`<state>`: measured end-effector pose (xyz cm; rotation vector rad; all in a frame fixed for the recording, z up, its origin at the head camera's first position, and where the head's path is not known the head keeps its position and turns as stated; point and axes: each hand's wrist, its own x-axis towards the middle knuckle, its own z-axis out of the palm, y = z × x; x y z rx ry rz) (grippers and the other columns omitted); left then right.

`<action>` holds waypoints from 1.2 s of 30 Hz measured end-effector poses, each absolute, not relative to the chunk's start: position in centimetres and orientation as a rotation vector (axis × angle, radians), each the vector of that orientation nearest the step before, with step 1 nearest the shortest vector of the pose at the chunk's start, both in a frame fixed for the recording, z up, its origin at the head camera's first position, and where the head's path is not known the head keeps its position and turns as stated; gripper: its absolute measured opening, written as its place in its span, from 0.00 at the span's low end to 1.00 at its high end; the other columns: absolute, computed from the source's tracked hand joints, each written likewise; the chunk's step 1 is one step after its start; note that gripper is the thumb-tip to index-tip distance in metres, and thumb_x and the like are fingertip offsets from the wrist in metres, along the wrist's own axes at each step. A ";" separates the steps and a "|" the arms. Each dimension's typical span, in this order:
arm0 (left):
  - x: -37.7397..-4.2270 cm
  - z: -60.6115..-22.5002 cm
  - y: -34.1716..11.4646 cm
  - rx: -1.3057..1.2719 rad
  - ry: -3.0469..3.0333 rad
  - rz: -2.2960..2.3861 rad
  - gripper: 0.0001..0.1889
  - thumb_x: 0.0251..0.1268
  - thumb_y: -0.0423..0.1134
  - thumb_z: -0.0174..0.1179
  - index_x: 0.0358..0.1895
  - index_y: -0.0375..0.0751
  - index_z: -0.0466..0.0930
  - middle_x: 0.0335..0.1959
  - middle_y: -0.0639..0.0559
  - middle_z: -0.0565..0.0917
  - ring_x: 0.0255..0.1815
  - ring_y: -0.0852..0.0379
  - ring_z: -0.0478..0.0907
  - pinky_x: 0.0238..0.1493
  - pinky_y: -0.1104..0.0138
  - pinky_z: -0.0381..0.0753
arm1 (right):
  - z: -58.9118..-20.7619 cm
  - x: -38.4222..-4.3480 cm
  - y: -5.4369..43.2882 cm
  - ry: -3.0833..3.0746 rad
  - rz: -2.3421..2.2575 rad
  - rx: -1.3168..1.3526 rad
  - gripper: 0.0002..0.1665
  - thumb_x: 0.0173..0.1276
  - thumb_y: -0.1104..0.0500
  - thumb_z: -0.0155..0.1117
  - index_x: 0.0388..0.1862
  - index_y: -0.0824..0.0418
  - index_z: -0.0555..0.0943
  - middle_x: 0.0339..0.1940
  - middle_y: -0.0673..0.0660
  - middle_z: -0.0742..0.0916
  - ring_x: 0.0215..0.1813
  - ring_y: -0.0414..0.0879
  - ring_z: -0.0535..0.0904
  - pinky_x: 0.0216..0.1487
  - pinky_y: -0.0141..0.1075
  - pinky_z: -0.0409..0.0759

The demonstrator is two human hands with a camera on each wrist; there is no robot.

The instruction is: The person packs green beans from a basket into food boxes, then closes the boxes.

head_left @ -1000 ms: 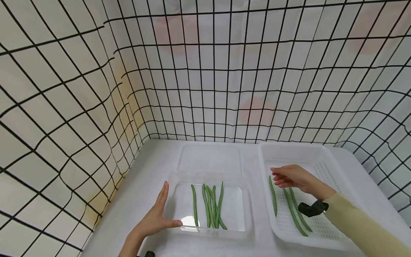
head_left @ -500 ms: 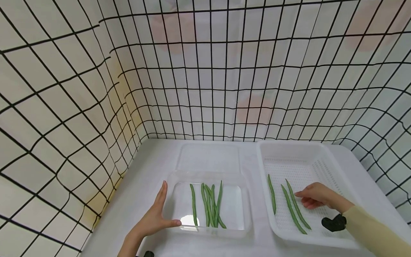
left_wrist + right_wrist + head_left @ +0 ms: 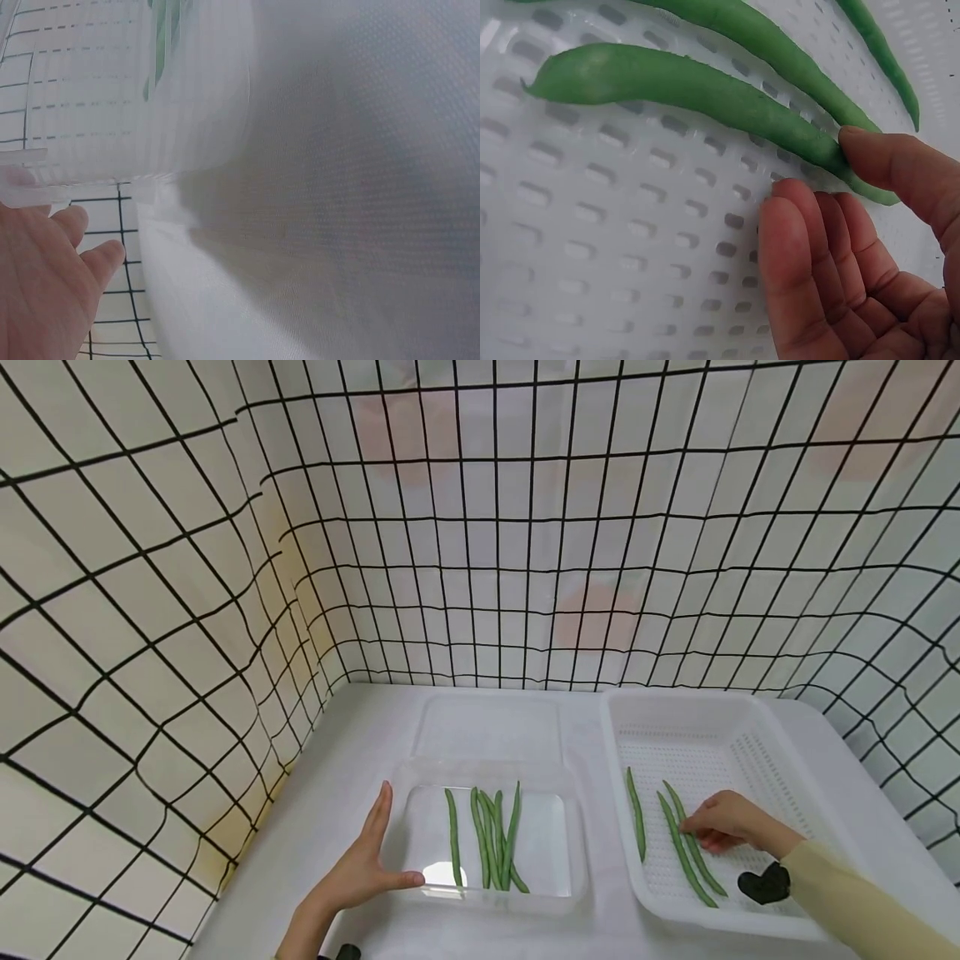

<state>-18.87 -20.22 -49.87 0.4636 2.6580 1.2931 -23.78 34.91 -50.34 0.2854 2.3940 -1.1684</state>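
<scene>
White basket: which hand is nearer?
Right: the right hand is inside the basket, by a bean; the left hand is at the left side of the clear box.

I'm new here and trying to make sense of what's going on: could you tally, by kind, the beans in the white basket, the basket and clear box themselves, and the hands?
Green beans in the white basket: 3
White basket: 1
Clear box: 1
Left hand and right hand: 2
Total: 7
</scene>
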 end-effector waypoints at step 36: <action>-18.8 -49.7 -20.2 0.473 2.646 1.315 0.70 0.40 0.52 0.77 0.75 0.58 0.24 0.76 0.54 0.30 0.74 0.46 0.33 0.65 0.39 0.46 | -42.5 -26.2 25.4 1.525 -1.960 -0.077 0.12 0.74 0.66 0.50 0.42 0.63 0.82 0.39 0.57 0.84 0.42 0.44 0.82 0.48 0.35 0.78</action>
